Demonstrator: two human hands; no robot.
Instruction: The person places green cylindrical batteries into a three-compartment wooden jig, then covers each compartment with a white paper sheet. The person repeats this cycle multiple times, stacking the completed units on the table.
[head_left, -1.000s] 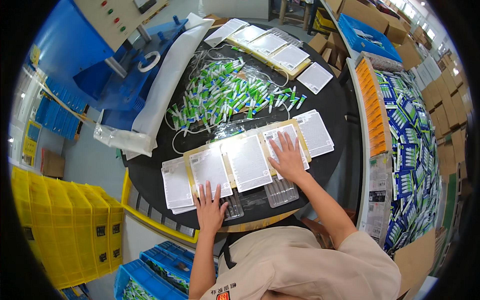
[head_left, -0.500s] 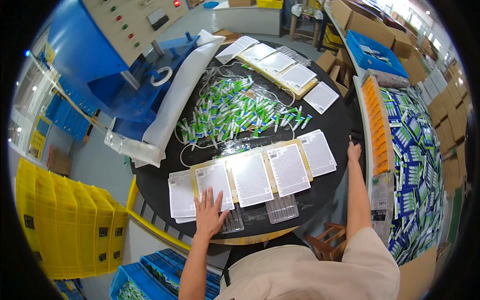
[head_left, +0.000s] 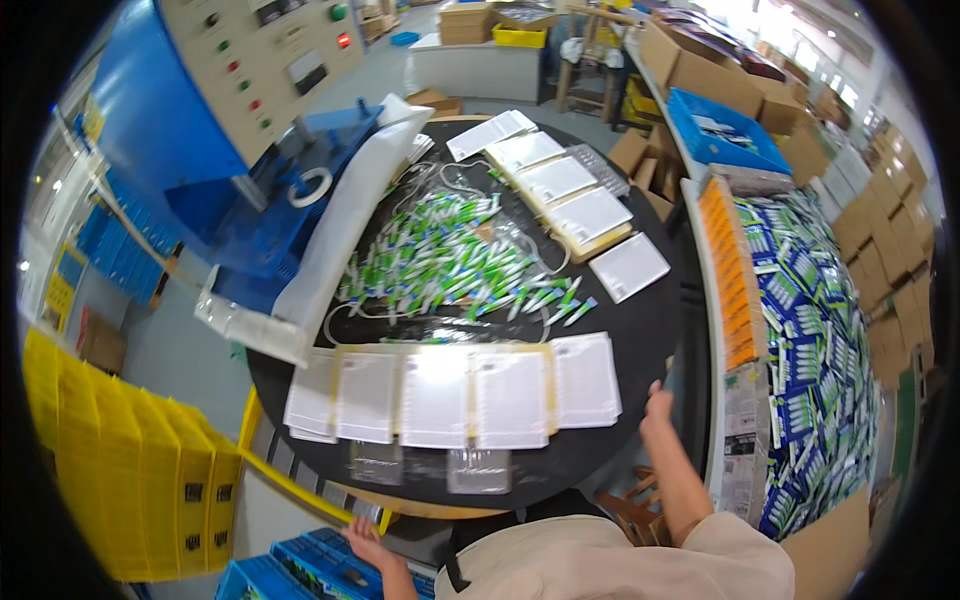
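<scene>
1. The right grip (head_left: pixel 657 408), a bare hand with bent fingers, is at the right edge of the round black worktop (head_left: pixel 642 330); whether it clasps that edge or is merely beside it cannot be told.
2. The left grip (head_left: pixel 368 543) is blurred, off the worktop near a yellow rail (head_left: pixel 300 485); nothing held shows, and how far it is closed cannot be told.
3. Flat white rectangular cards (head_left: pixel 435 400) line the near side, the middle three over a flat yellow frame (head_left: pixel 551 390), both grips apart from them.
4. Clear plastic trays (head_left: pixel 480 475) jut from beneath toward the person; a sleeve or the torso could snag them and skew the row.
5. Beyond lies a heap of green-and-white tubes with blue parts (head_left: pixel 450 250); a jolt to the worktop could roll some against the cards.
6. The cards appear unfastened, so a sudden jerk could slide them off the frame.
</scene>
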